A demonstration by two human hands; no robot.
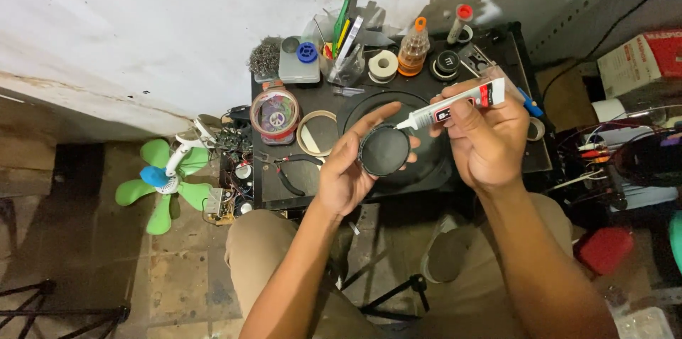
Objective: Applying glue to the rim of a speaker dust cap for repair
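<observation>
- A round black disc (384, 151) sits upright in the left hand (348, 168), pinched at its rim between the thumb below and the fingers curled over the top.
- The white nozzle of a glue tube (455, 104) touches the disc's upper right rim; the tube slants up and away to the right.
- The right hand (486, 140) is closed around the glue tube, fingers wrapped over its middle (the red and black label end sticks out past the knuckles).
- Just beyond both hands lies a large black ring (426, 108) on the dark table (312, 183), partly hidden by them.
- Left of the left hand's fingertips lies a tan ring (317, 133), and further left a clear round container (275, 115) with coloured contents.
- Below that, near the left wrist, a pair of black-handled pliers (288, 168) lies on the table.
- Farther from the hands, along the table's back edge, stand a cup of tools (344, 47), a white tape roll (383, 65) and an amber bottle with an orange cap (413, 47).
- Well off to the left hand's side, on the floor, lies a small green fan (167, 179).
</observation>
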